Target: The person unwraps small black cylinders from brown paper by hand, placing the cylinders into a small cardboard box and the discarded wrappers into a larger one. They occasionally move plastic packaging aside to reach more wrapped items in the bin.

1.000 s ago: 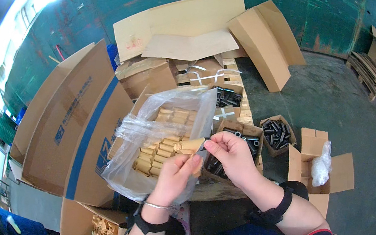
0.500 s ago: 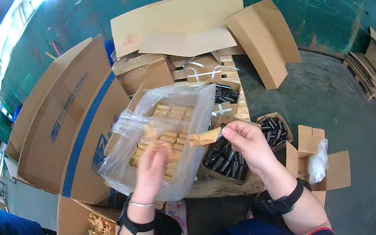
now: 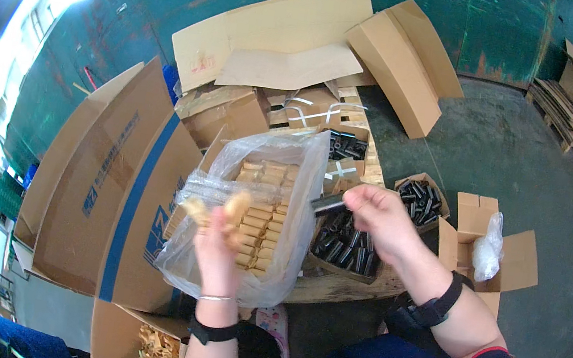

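Between the thumb and fingers of my right hand [image 3: 382, 220], a short black tube [image 3: 327, 204] points left, bare along its visible length. My left hand [image 3: 217, 244] is closed on crumpled tan paper [image 3: 236, 206], blurred by motion, above a box lined with a clear plastic bag [image 3: 289, 275]. Inside the liner lie rows of tan paper-wrapped rolls [image 3: 266, 233]. Just below my right hand is an open carton of loose black tubes [image 3: 344, 247].
More black tubes fill a carton [image 3: 419, 200] at the right and another [image 3: 344, 145] behind. A tall cardboard box [image 3: 139, 210] stands left. Crumpled paper [image 3: 159, 353] lies in a lower-left box. An open carton [image 3: 468, 241] holds clear plastic. Cardboard sheets [image 3: 271, 30] lean at the back.
The tan paper around the black tube in my right hand is off, and the tube shows bare. My left hand has moved left and up with paper in it.
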A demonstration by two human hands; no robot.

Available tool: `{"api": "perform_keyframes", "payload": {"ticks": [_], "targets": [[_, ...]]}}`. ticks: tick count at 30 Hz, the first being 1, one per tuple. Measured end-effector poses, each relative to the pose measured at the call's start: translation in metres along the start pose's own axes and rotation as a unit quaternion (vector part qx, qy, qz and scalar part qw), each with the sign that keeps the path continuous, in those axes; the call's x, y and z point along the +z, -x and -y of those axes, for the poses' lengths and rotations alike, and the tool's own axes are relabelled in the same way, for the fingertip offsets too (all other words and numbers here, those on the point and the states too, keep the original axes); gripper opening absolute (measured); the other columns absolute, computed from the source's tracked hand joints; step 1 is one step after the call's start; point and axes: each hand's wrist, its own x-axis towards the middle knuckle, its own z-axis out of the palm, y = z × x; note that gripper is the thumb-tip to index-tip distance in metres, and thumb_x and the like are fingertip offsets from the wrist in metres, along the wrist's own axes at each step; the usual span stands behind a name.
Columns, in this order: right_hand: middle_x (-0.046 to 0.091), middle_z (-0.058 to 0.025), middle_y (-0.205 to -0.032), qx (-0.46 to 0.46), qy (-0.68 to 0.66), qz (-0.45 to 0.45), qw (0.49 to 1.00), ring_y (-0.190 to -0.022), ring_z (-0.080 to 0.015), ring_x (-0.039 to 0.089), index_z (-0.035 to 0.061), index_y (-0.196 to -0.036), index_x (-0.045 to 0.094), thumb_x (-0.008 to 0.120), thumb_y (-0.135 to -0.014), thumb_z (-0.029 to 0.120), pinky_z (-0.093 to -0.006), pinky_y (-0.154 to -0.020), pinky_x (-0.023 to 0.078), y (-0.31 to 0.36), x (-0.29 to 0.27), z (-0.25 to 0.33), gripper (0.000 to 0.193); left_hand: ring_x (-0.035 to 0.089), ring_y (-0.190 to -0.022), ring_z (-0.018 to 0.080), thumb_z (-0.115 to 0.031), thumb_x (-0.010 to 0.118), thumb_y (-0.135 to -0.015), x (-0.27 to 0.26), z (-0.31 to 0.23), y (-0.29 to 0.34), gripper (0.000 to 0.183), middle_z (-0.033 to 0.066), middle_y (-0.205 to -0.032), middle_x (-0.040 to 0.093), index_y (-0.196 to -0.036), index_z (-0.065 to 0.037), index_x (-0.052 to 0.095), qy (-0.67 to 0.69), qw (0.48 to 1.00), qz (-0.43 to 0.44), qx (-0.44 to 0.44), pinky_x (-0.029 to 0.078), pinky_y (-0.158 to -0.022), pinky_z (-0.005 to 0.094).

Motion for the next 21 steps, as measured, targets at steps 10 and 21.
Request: {"api": "perform_keyframes", "payload": {"ticks": [10,21], "targets": [[0.058,-0.018,-0.077,0.08,0.605,0.131,0.781,-0.074,-0.0296,0.056,0.0002,-0.076,0.06,0.061,-0.069,0.026,-0.0362,-0.066,0.044,-0.041,-0.06,-0.042,0.027,0.025,-0.04,0.004,-0.032,0.046,-0.083,0.003,-0.018,0.004,0.024,-0.0041,-0.057,0.039,-0.076,-0.009,0.047,0.142,0.986,-0.082,-0.036,0.018,-0.035,0.0183],[0.052,-0.0027,-0.068,-0.093,0.341,0.071,0.933,-0.061,-0.0125,0.049,0.0014,-0.092,0.056,0.039,-0.077,0.007,-0.0234,-0.057,0.04,-0.012,-0.03,-0.021,0.024,0.03,-0.039,0.0045,-0.033,0.043,-0.084,-0.15,-0.049,0.101,0.024,-0.0043,-0.06,0.044,-0.083,-0.009,0.048,0.189,0.974,-0.126,-0.005,0.019,-0.033,0.0174]]}}
